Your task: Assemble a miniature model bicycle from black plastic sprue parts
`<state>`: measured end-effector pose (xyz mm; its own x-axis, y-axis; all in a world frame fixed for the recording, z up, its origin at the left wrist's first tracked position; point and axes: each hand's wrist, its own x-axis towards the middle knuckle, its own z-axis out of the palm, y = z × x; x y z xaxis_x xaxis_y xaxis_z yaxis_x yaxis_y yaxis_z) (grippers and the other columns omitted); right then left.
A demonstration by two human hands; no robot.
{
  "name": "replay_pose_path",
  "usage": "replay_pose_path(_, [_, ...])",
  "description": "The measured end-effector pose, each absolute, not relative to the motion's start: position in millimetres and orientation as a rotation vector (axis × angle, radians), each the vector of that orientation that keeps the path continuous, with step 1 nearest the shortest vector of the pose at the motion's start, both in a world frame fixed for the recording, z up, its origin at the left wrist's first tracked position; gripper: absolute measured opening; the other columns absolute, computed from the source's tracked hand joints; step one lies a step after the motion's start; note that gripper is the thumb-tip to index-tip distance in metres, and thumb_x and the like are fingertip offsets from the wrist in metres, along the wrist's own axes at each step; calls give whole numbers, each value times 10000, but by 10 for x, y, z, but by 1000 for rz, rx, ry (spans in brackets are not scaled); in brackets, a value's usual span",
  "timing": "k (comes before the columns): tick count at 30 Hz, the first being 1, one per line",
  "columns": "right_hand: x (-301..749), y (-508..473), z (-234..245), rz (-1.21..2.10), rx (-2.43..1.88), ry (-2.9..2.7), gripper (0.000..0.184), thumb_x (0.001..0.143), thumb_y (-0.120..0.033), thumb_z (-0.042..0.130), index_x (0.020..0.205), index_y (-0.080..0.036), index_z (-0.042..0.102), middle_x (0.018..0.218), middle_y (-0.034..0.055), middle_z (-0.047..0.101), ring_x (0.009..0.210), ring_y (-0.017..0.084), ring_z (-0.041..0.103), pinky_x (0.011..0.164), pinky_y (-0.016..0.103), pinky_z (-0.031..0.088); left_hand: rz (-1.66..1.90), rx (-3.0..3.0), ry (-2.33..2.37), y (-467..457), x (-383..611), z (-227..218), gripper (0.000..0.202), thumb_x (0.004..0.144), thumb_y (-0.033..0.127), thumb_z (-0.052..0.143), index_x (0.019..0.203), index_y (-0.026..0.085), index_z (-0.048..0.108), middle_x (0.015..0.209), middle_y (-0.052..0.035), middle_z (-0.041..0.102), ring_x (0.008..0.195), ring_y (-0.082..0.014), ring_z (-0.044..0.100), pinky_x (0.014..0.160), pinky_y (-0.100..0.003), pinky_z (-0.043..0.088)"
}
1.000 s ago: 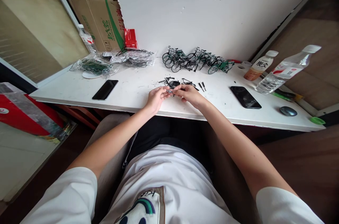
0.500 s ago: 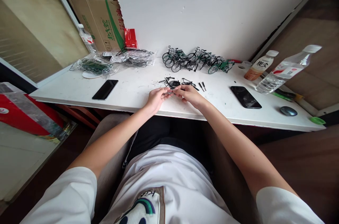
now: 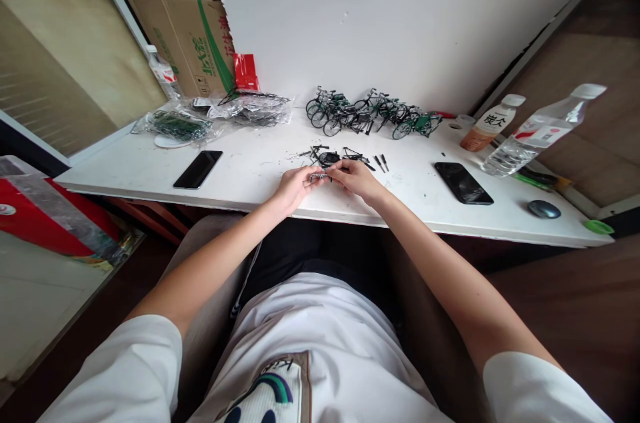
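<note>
My left hand and my right hand meet over the front edge of the white table. Both pinch a small metal model part between their fingertips. Just behind the hands lies a heap of small black bicycle parts, with two tiny screwdrivers to its right. A row of finished green and black miniature bicycles stands along the wall.
A black phone lies left, another phone right. Clear bags of parts and a cardboard box sit at the back left. Two bottles, a mouse and a green lid are at the right.
The hands stay together at the same spot; the fingers shift slightly on the small part, which now shows a little more between them.
</note>
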<state>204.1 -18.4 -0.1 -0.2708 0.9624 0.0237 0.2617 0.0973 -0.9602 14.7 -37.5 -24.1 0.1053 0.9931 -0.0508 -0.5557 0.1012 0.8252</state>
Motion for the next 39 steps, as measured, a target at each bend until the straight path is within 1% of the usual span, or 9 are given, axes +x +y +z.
replay_pose_path(5, [2051,-171,-15,1148,-1206,-1672,455,811,-610,771,901,-174,676,626,-32,546,580,115,434,549,273,330,1288,736,724,-382,130,-229,38,802,71,774,827,90,752,1032,-134,789,975,-222,780,1105,-432,574])
replay_pose_path(9, [2062,-150,-33,1122,-1215,-1689,453,814,-618,750,882,-177,674,611,-34,529,599,124,434,571,278,336,1296,714,736,-408,138,-213,55,809,32,762,825,84,749,1014,-133,790,1018,-242,788,1144,-458,554])
replay_pose_path(14, [2071,-132,-53,1093,-1221,-1720,396,847,-577,713,838,-184,670,599,-34,504,592,126,416,571,284,323,1285,720,740,-405,136,-214,62,816,20,760,822,82,759,987,-117,798,955,-231,798,1131,-452,574])
replay_pose_path(18, [2068,-133,-70,1110,-1230,-1716,352,866,-538,694,853,-186,672,600,-36,503,586,125,405,572,285,316,1264,727,746,-394,131,-205,67,838,24,729,812,73,767,950,-108,800,914,-231,804,1114,-436,593])
replay_pose_path(23, [2063,-141,-81,1119,-1232,-1716,365,868,-553,707,870,-190,671,612,-32,514,596,132,415,576,286,319,1248,716,777,-408,140,-160,69,841,29,722,824,83,762,927,-114,801,896,-212,803,1128,-431,584])
replay_pose_path(29, [2060,-147,-69,1104,-1237,-1740,368,879,-556,703,856,-190,669,621,-32,514,595,128,411,576,286,328,1235,714,792,-425,145,-133,63,835,33,723,820,85,754,899,-109,801,877,-217,805,1109,-425,599])
replay_pose_path(31, [2054,-158,-53,1104,-1242,-1738,386,885,-575,701,835,-194,662,639,-21,531,587,126,410,563,287,331,1229,718,786,-422,141,-137,59,840,38,721,822,84,753,895,-115,801,869,-221,807,1099,-422,605])
replay_pose_path(35, [2044,-176,-3,1161,-1262,-1687,515,924,-695,635,835,-190,688,692,17,566,560,135,423,503,300,325,1211,720,785,-409,137,-148,40,860,61,715,851,81,749,923,-145,804,905,-231,810,1096,-407,601])
replay_pose_path(39, [2044,-176,42,1198,-1254,-1633,595,935,-756,586,846,-182,713,670,21,526,545,141,420,476,304,321,1218,693,792,-390,134,-161,52,880,81,687,855,89,732,952,-148,801,893,-228,807,1080,-410,609])
